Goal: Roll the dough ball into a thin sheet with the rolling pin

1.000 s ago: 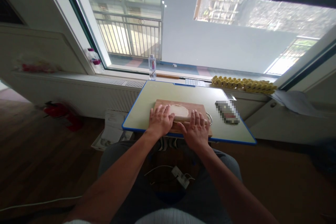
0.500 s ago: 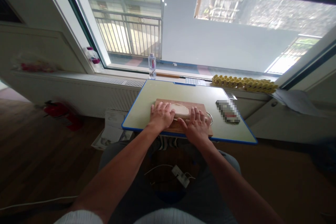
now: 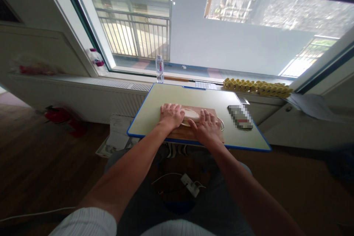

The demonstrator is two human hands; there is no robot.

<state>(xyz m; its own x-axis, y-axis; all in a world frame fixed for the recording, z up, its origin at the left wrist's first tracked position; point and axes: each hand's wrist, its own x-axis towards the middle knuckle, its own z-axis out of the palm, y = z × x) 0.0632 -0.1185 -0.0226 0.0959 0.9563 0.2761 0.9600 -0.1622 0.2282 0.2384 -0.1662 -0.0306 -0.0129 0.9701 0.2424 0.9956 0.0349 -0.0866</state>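
A pale, thick roller-shaped piece, apparently a rolling pin, lies across a wooden board. A thin pale rim, probably dough, shows along its near side. My left hand rests on the left end, fingers stretched out and lying flat, thumb towards the middle. Over the right end lies my right hand, its fingers spread and its thumb pointing inward. Both hands hide the ends of the roller. A thin metal loop sticks out at the board's right edge.
The board lies on a small blue-edged table. A pixelated flat item is on its right. Behind, the sill carries a water bottle and yellow egg-tray-like strips. A power strip lies below, a fire extinguisher at left.
Both hands have shifted slightly away from me along the board, and the roller has moved with them. More of the board's near side shows.
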